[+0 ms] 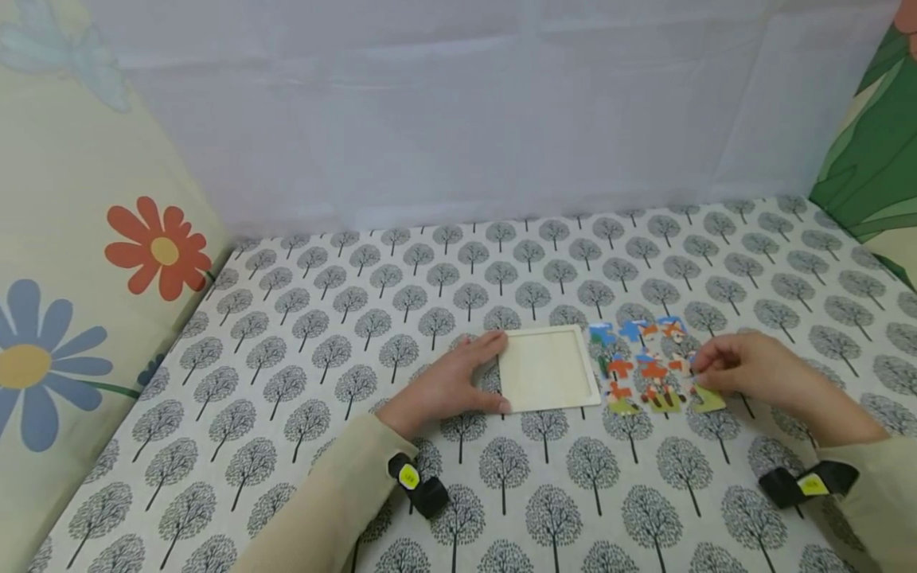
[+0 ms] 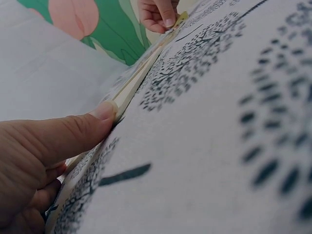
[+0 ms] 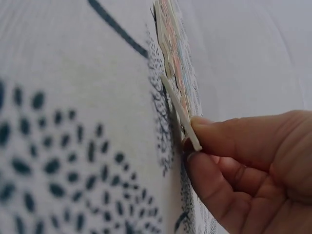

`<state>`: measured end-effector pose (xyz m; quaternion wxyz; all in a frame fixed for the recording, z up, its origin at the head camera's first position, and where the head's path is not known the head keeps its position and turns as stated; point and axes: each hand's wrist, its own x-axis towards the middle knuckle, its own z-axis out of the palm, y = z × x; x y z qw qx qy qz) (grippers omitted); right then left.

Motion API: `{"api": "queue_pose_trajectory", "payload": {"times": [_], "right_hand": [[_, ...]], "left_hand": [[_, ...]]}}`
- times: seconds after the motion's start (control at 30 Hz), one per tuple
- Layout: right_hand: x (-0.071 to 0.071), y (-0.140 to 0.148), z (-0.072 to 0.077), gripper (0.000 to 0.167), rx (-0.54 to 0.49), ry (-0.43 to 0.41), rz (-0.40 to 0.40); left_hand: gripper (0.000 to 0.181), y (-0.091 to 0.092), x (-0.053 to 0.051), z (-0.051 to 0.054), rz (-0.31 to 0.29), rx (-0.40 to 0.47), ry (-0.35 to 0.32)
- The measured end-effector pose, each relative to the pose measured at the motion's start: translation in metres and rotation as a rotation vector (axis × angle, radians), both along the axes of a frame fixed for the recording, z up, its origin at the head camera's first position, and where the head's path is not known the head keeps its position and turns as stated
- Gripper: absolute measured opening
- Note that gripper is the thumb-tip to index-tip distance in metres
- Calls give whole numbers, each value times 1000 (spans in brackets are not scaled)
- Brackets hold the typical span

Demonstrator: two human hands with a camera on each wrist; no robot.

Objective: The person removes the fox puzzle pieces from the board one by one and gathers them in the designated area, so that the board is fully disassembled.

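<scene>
A shallow wooden puzzle tray [image 1: 548, 368] with a raised rim lies bare on the tablecloth. My left hand [image 1: 458, 378] holds its left side, the thumb at the near corner and the fingers at the far one. In the left wrist view the thumb [image 2: 100, 117] presses the tray's edge. To the right of the tray lie several colourful jigsaw puzzle pieces [image 1: 652, 368], loosely spaced. My right hand [image 1: 748, 368] pinches a green-edged puzzle piece [image 1: 708, 399] at the near right corner. The right wrist view shows this puzzle piece [image 3: 180, 112] edge-on, tilted up between thumb and fingers.
A white tablecloth [image 1: 286, 422] printed with dark trees covers the table. Behind it hangs a pale cloth [image 1: 458, 119]. Flower-painted panels stand at the left [image 1: 57, 239] and right [image 1: 874, 151]. Each wrist wears a black strap.
</scene>
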<state>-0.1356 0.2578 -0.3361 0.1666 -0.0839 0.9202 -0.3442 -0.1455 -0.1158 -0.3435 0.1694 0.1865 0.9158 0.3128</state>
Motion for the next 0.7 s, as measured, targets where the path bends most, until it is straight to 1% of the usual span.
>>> {"api": "queue_pose_trajectory", "payload": {"times": [0.3,0.53,0.63,0.7], "right_hand": [[2,-2,1,13,100,106,29],[3,-3,2,12,120,126,28],[1,-2,9,14,140,160,22],[-3,-2,19,19,161,195,-1]], "left_hand": [[96,0,1,0,9,3,-11],[96,-1,1,-1,10,-2,-14],[94,-3,1,1,5,13,-22],[91,-6,-1,3,-6,22,-14]]}}
